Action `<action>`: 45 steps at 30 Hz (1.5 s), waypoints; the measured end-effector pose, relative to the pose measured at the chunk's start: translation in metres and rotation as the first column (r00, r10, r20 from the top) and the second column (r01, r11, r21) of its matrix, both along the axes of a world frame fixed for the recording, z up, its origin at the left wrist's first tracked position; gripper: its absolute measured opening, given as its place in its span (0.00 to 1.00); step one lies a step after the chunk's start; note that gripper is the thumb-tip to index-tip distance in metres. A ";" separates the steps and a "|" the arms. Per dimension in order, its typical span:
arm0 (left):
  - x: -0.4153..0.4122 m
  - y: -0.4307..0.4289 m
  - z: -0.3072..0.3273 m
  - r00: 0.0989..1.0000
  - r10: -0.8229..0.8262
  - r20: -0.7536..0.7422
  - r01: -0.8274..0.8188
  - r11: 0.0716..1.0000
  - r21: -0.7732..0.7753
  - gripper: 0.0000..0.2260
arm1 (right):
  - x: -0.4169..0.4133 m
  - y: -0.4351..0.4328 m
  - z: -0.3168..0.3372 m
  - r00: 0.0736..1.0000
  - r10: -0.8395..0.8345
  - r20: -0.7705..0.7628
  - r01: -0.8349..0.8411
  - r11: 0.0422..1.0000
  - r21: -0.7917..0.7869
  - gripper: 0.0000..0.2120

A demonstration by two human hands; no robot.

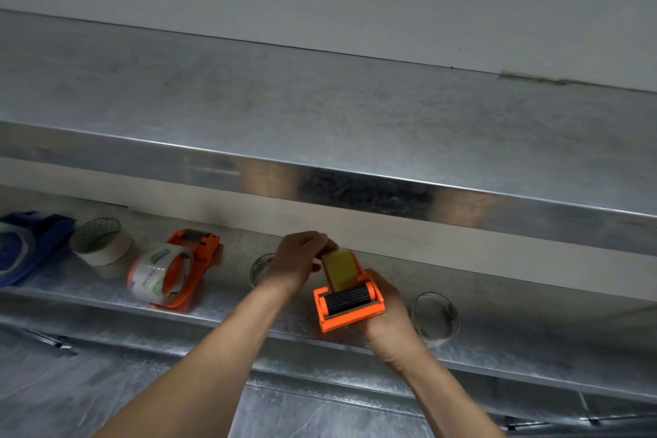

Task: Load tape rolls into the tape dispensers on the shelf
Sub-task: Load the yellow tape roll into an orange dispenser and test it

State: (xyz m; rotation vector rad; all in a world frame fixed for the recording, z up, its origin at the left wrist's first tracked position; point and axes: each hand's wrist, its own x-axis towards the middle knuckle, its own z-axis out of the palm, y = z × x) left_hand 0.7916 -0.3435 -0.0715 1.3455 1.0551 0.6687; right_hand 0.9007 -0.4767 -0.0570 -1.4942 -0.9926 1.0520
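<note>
On lower metal shelf, head view: right hand wraps orange dispenser, roller facing camera, held just above shelf edge. Left hand pinches top of yellowish tape roll seated in dispenser — fingers pressed together. Further left: second orange dispenser already loaded with clear roll, white roll, blue dispenser. Two clear rolls lie near hands.
</note>
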 end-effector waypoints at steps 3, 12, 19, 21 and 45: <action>-0.004 0.000 0.007 0.992 -0.117 -0.039 0.118 0.992 0.044 0.09 | -0.004 0.001 -0.001 0.999 -0.033 -0.021 0.033 0.999 0.001 0.28; -0.007 0.002 0.009 0.931 -0.242 -0.271 0.294 0.940 0.170 0.07 | -0.009 -0.004 -0.005 0.993 -0.044 -0.109 0.037 0.997 -0.066 0.21; -0.004 0.000 0.008 0.902 -0.287 -0.322 0.345 0.928 0.139 0.08 | -0.008 -0.003 -0.001 0.995 -0.065 -0.082 0.059 0.996 -0.068 0.21; -0.005 0.000 0.009 0.893 -0.297 -0.338 0.356 0.926 0.128 0.09 | -0.008 -0.004 0.001 0.995 -0.057 -0.081 0.052 0.996 -0.066 0.22; -0.003 0.000 0.017 0.891 -0.195 -0.409 0.310 0.921 0.235 0.06 | -0.003 0.005 -0.007 0.990 -0.128 0.066 0.132 0.988 -0.074 0.23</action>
